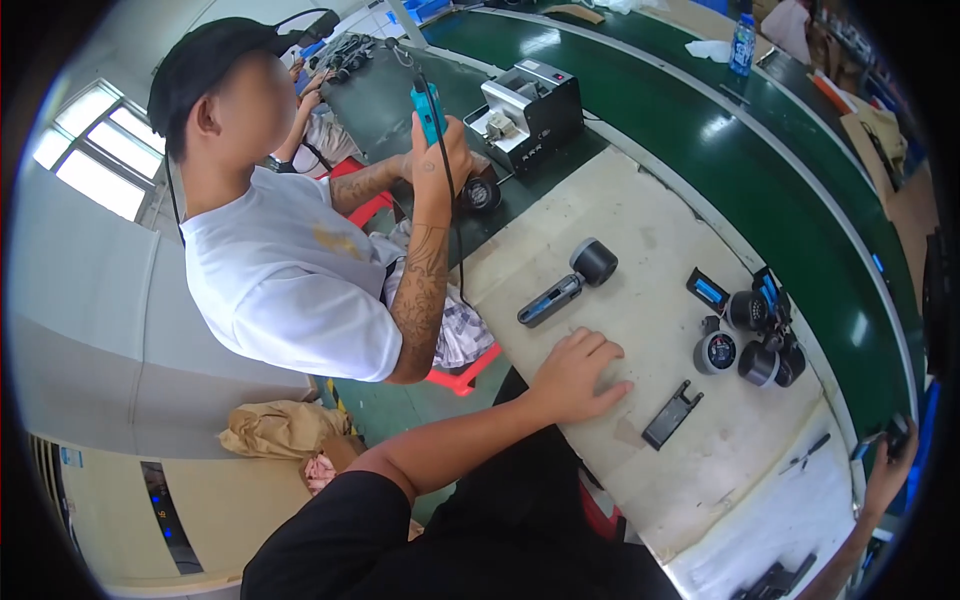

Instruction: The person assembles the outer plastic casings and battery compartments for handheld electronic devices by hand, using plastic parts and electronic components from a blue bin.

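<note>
My left hand [580, 376] lies on the pale work mat [640, 215], fingers bent but apart, holding nothing. Beyond it is a small device with a round dark grey head [594, 262] and an opened handle [550, 302] showing a blue battery-like cell. A flat black handle cover [672, 415] lies to the right of that hand. Out at the far right rim, my right hand [886, 470] grips a small dark part [897, 434], too blurred to name. Between the hands sits a cluster of round black heads [760, 340] with blue cells; one head [716, 352] faces up.
At the left a co-worker holds a teal electric screwdriver [428, 112] over a round black head [482, 194]. A black and silver bench machine [526, 115] stands at the back. A green conveyor belt [700, 150] curves along the far side. Black parts [770, 582] lie at the near edge.
</note>
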A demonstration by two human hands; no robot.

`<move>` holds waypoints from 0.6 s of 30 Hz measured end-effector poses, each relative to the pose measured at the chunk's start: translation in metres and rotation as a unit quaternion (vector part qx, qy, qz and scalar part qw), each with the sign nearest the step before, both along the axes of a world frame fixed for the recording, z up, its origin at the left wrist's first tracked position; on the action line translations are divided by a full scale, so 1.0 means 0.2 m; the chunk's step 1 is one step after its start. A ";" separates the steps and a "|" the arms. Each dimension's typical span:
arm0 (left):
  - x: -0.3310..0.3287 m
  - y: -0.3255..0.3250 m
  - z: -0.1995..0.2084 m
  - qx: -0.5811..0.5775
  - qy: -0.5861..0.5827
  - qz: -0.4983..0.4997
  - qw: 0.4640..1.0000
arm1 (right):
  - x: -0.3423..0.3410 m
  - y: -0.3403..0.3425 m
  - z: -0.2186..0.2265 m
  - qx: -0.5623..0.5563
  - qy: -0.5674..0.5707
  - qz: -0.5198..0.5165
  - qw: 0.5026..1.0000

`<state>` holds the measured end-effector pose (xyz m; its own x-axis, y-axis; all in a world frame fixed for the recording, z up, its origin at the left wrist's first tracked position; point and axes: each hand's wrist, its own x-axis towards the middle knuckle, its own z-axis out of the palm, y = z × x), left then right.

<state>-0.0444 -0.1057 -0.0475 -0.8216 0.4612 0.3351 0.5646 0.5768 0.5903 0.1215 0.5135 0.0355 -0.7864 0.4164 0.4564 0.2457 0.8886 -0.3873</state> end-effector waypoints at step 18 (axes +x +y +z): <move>0.58 0.14 0.02 0.315 -0.807 -0.437 0.243 | 0.20 -2.08 0.26 -0.528 -0.106 0.248 0.805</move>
<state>0.0724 -0.0783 -0.0440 0.2020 0.9704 0.1321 -0.9502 0.1614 0.2666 0.1613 0.0973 0.0885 -0.9891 0.0949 -0.1125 0.1220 0.1005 -0.9874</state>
